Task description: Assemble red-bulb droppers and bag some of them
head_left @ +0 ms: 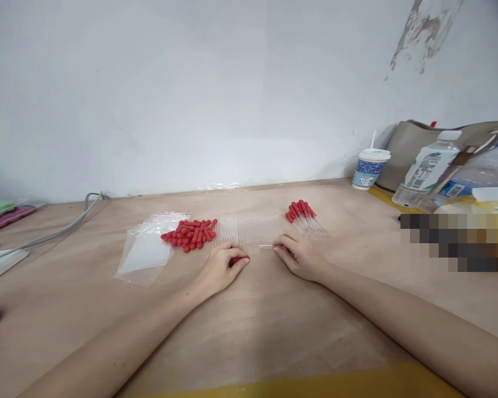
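My left hand (225, 266) is closed around a red rubber dropper bulb (239, 259), whose end shows between thumb and fingers. Across a small gap, my right hand (297, 256) pinches a clear glass dropper tube (265, 246) that points left toward the bulb. The two pieces are apart. Behind both hands lies a row of clear glass tubes (249, 229). Left of that row is a heap of loose red bulbs (191, 234). Past my right hand, several droppers with red bulbs fitted (305, 216) lie fanned out on the table.
Clear zip bags (147, 251) lie beside the bulb heap. A grey cable (66, 229) runs across the left side. At the right stand a paper cup with a straw (369, 170), a plastic bottle (427, 168) and a grey bag (398, 152). A wall rises behind the brown-covered table (249, 331).
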{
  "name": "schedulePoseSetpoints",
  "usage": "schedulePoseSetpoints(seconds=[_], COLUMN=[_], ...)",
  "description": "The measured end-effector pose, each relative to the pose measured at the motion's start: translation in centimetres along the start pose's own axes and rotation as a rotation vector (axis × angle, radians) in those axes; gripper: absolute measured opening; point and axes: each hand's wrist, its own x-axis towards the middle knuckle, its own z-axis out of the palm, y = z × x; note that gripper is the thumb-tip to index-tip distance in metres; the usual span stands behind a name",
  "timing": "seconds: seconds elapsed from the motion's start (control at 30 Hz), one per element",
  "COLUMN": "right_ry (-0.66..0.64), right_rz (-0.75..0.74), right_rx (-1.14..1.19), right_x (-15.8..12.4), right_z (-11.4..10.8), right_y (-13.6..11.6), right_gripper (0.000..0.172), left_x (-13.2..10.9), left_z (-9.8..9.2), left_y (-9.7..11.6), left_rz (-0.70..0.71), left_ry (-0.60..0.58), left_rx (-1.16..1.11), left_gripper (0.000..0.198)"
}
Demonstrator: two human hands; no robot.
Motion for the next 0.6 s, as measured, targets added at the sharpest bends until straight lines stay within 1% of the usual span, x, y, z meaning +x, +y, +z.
schedulePoseSetpoints(seconds=[0.1, 0.2, 0.4, 0.5, 0.6], right_ry=[-0.003, 0.006, 0.027, 0.027, 0.034], right_rz=[0.004, -0.023, -0.101, -0.117, -0.145], right_rx=[0.022, 0.04, 0.029, 0.02, 0.046], right_x=[0.0, 0.0, 0.0, -0.1, -0.1], right_z=[-0.1, -0.1, 0.1, 0.4, 0.6], right_y=[-0.4, -0.8, -1.3, -1.0, -0.4], right_gripper=[0.019, 0.02, 0.017, 0.017, 0.017], left_x=[0.5, 0.4, 0.0, 0.0, 0.0], left_z=[0.3, 0.6, 0.6, 0.6, 0.6], left_y=[0.2, 0.3, 0.0, 0.0, 0.1], left_rz=[0.003, -0.02, -0.052, -0.07, -0.086], left_ry=[0.047, 0.069, 0.039, 0.04, 0.017], left_rx=[-0.043, -0.112, -0.204, -0.255, -0.284], left_gripper=[0.015, 0.016, 0.015, 0.015, 0.016])
